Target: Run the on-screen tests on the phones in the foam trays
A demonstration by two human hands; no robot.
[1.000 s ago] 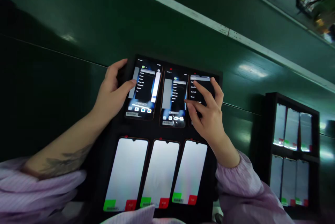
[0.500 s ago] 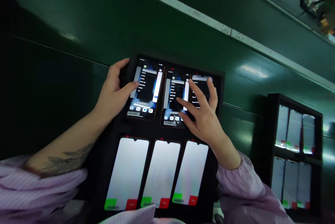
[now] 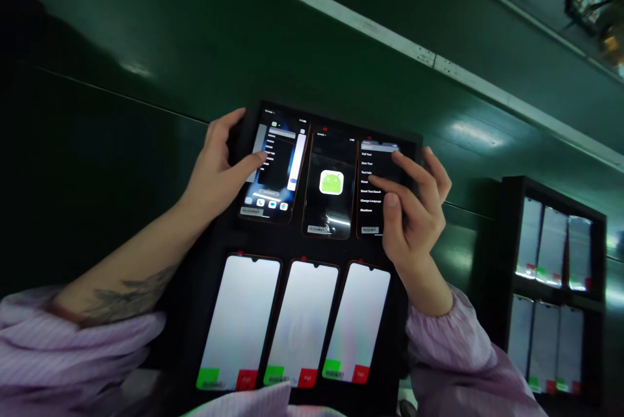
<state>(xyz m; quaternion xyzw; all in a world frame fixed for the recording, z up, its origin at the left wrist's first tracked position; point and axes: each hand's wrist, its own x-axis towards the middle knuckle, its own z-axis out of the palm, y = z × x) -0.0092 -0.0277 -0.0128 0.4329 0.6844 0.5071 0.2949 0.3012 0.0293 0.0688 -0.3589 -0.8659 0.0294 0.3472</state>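
Note:
A black tray (image 3: 414, 144) in front of me holds two rows of three phones. My left hand (image 3: 217, 167) grips the tray's upper left corner, its thumb pressed on the top left phone (image 3: 275, 167), which shows a menu over a home screen. My right hand (image 3: 414, 209) hovers over the top right phone (image 3: 377, 183), a dark screen with a white text list; its forefinger touches that list and the other fingers are spread. The top middle phone (image 3: 331, 186) shows a green robot icon. The three lower phones (image 3: 302, 319) glow white with green and red buttons at the bottom.
A second black tray (image 3: 550, 176) with six white-lit phones stands at the right. The tray rests on a dark green bench with a pale strip (image 3: 390, 37) running across behind it. My pink striped sleeves (image 3: 73, 358) fill the lower corners.
My right hand has moved right from the middle phone to the top right phone. The middle phone's screen changed from a menu to a green robot icon. My left hand stayed put.

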